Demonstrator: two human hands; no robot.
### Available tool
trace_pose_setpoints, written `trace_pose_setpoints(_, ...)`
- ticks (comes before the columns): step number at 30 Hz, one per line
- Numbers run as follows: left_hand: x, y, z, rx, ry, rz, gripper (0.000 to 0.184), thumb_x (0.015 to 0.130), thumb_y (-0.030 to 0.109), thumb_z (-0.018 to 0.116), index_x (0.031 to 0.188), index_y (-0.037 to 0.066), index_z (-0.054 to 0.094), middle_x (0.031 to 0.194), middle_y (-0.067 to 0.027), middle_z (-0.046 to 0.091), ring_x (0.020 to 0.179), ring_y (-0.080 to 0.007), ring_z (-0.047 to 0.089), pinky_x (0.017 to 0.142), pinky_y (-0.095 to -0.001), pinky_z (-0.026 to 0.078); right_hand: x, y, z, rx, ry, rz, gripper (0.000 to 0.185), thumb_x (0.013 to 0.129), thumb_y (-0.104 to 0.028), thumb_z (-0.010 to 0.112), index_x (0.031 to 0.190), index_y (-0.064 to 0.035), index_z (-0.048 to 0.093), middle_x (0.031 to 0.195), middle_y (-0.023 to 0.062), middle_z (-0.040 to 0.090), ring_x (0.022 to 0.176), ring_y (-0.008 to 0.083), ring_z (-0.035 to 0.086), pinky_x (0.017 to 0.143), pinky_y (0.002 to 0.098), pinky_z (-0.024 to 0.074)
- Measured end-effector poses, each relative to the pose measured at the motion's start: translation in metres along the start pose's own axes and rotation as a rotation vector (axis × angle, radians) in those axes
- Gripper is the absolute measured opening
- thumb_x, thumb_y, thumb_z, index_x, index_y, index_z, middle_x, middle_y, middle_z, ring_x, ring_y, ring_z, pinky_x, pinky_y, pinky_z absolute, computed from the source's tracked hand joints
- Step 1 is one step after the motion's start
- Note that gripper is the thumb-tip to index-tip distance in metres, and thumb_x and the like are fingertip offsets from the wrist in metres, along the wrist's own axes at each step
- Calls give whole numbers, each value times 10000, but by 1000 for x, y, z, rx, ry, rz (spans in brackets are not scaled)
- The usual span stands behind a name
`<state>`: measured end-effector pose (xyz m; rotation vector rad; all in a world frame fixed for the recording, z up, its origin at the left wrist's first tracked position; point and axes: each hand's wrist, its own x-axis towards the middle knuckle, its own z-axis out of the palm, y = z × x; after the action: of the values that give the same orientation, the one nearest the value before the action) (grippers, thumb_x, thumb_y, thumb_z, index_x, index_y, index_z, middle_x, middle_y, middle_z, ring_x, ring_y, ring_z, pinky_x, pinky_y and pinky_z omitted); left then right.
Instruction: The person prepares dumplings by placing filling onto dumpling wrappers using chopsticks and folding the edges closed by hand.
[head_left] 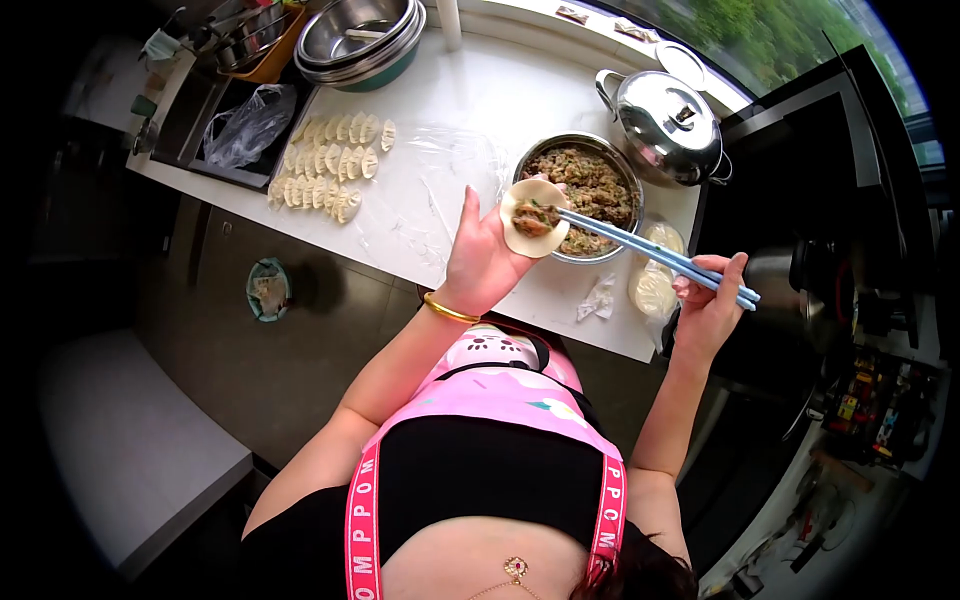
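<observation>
On the fingers of my left hand (487,256) lies a round dumpling wrapper (522,240), with the thumb raised apart from it. A small heap of meat filling (536,217) sits in the wrapper's middle. My right hand (708,305) grips a pair of blue chopsticks (650,251), whose tips touch the filling. Just behind the wrapper stands a metal bowl (638,200) of minced filling, partly covered by my left hand and the chopsticks. Packs of wrappers (655,290) in clear plastic lie by the bowl, near my right hand.
Rows of folded dumplings (325,160) lie on the left of the white counter (470,80). Stacked metal basins (360,45) stand behind them, beside a sink holding a plastic bag (255,125). A lidded steel pot (668,125) is at the back right. Crumpled plastic (597,298) lies near the front edge.
</observation>
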<state>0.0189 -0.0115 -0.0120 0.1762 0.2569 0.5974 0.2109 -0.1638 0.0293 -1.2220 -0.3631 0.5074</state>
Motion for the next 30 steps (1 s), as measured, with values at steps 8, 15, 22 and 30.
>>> trace_pose_setpoints(8,-3,-1,1,-48,-21,-14,791,960,594,86,1449,-13,218,1471,-217,294,1374,-342,285,1147,-449,230,1,-6,10,-122,-133,-40,523,998,-406,413,813,57,572,695,153,620,520,193,626,474,249,512)
trace_pose_setpoints(15,-3,1,6,-76,-25,-13,797,958,595,75,1447,-18,218,1472,-220,292,1378,-341,279,1146,-453,232,-1,10,6,-50,-141,-25,509,1004,-390,403,808,49,567,692,145,611,525,195,625,471,249,513)
trace_pose_setpoints(22,-3,3,7,-43,-22,2,799,959,593,67,1444,-22,224,1467,-215,301,1369,-338,294,1147,-448,231,1,3,-5,-35,-41,-55,541,1002,-436,376,794,22,576,623,114,596,506,162,585,473,239,471)
trace_pose_setpoints(30,-1,7,2,-62,-7,19,809,959,592,68,1436,-44,219,1457,-223,307,1359,-361,302,1146,-447,233,14,61,-52,-444,156,-35,426,993,-300,475,810,64,598,670,122,625,511,175,630,477,244,524)
